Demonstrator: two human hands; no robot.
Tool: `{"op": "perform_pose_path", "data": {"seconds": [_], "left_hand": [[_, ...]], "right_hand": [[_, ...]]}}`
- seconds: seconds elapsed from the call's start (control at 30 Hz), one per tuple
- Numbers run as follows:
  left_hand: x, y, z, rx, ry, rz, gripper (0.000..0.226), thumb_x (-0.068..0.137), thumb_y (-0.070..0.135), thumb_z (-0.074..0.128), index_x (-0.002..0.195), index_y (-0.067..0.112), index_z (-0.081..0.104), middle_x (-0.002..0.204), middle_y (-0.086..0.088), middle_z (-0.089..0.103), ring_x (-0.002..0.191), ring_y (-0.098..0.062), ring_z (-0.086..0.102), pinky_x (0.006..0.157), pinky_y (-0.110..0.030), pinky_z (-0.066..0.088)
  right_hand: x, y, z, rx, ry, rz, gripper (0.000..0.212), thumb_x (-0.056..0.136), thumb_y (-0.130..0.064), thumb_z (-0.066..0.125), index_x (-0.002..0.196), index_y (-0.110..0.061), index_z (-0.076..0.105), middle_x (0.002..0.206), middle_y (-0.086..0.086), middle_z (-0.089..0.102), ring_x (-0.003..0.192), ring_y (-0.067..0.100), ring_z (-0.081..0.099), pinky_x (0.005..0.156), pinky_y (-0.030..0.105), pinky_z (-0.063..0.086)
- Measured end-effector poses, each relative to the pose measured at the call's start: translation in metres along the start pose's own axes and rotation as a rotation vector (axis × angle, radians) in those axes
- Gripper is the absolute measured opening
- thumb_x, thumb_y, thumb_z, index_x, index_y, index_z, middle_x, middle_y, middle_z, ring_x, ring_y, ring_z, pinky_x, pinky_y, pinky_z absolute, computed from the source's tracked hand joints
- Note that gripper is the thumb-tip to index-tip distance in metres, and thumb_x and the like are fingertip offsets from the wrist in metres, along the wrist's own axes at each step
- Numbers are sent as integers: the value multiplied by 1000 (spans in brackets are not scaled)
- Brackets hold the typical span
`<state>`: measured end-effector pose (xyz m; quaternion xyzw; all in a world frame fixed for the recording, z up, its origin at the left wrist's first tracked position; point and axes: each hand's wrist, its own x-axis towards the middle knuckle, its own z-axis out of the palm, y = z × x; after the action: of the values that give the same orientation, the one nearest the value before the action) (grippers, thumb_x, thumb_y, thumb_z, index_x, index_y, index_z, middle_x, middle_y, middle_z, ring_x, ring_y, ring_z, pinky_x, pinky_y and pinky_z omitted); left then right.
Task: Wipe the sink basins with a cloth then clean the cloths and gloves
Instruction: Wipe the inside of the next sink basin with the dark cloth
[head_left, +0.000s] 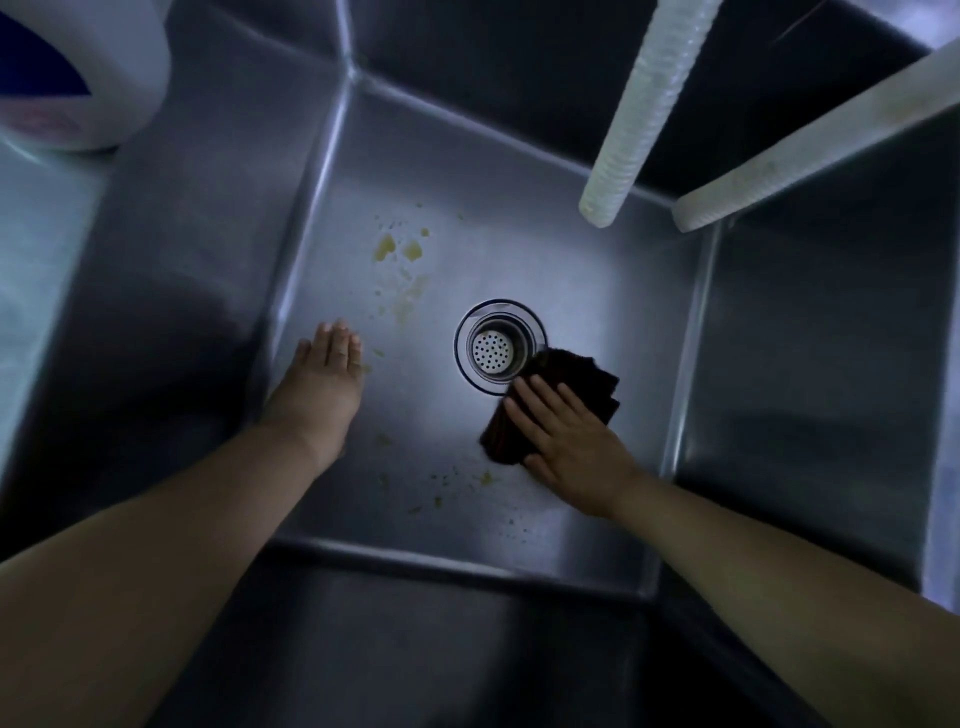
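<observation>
Head cam: my right hand (566, 441) lies flat, fingers straight, pressing the dark folded cloth (582, 382) on the sink (779, 364) floor just right of the drain (498, 344). Left hand (324, 374) rests open, left of the drain. Yellowish smears (400, 249) sit beyond it.

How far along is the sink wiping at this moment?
Early. In hand: the right hand presses a dark cloth flat on the basin floor beside the drain strainer. Left: yellowish residue near the left hand, other basins, washing cloths and gloves.
</observation>
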<state>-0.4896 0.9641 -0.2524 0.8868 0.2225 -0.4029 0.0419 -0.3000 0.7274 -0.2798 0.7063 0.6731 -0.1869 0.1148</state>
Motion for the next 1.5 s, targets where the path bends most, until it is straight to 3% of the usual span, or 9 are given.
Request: {"op": "perform_pose_path", "data": {"seconds": [0.2, 0.37, 0.57, 0.8, 1.07, 1.23, 1.33, 1.43, 1.5], "left_hand": [[1, -1, -2, -7, -16, 13, 94, 86, 18, 59, 145, -6, -10, 154, -26, -10, 144, -40, -3, 119, -45, 5], [3, -1, -1, 12, -3, 16, 93, 86, 17, 58, 145, -7, -10, 153, -29, -11, 143, -41, -3, 118, -45, 6], [4, -4, 2, -5, -19, 24, 107, 81, 27, 66, 144, -7, -14, 154, -27, -14, 144, -40, -7, 119, -44, 2], [5, -3, 1, -48, -25, 4, 103, 84, 24, 63, 144, -6, -16, 154, -25, -16, 144, -38, -9, 118, -43, 0], [3, -8, -4, -84, -37, 20, 100, 86, 21, 61, 144, -5, -17, 154, -24, -18, 144, -37, -10, 117, -41, -2], [4, -8, -2, -182, 39, 49, 62, 94, 7, 19, 143, -7, -16, 152, -28, -17, 143, -41, -7, 119, -44, -1], [3, -9, 0, -224, 68, 60, 67, 96, 13, 26, 143, -8, -16, 152, -28, -17, 143, -41, -7, 118, -45, -1], [0, -10, -7, -236, 40, 21, 90, 56, 9, -15, 143, -11, -11, 152, -32, -12, 142, -45, -1, 118, -47, 5], [-1, -9, -11, -212, 152, 44, 94, 53, 10, -6, 137, -21, 19, 145, -42, 16, 132, -54, 28, 110, -54, 29]], "right_hand": [[47, 40, -14, 130, 59, 400, 65, 95, -32, 38, 149, -8, 11, 157, 17, 7, 145, 33, 1, 116, 40, -3], [122, 43, -37, 179, 185, 522, 63, 97, -31, 37, 150, -9, 11, 157, 18, 8, 146, 32, 2, 116, 42, -4], [193, 15, -64, 161, 174, 409, 63, 97, -38, 27, 151, -14, 2, 159, 12, -4, 145, 28, -10, 113, 39, -12], [159, -12, -48, 142, 104, 74, 72, 94, -43, 42, 151, -16, 8, 159, 10, 1, 146, 26, -5, 115, 37, -7], [84, 118, -39, 195, 185, 597, 69, 95, -36, 49, 149, -7, 18, 155, 20, 15, 143, 38, 13, 117, 48, 10], [136, 138, -48, 339, 242, 1061, 72, 99, -44, 32, 150, -5, 1, 157, 21, -2, 144, 38, -5, 116, 49, -7], [181, 117, -61, 395, 308, 1083, 73, 97, -45, 32, 150, -4, 3, 156, 25, -1, 143, 41, -4, 113, 51, -11], [232, 72, -80, 329, 356, 1069, 79, 92, -53, 32, 148, 0, 13, 153, 29, 10, 142, 45, 5, 113, 54, 0], [264, 45, -94, 312, 322, 1029, 81, 91, -54, 36, 149, -2, 11, 153, 31, 8, 142, 45, 3, 112, 56, 2]]}}
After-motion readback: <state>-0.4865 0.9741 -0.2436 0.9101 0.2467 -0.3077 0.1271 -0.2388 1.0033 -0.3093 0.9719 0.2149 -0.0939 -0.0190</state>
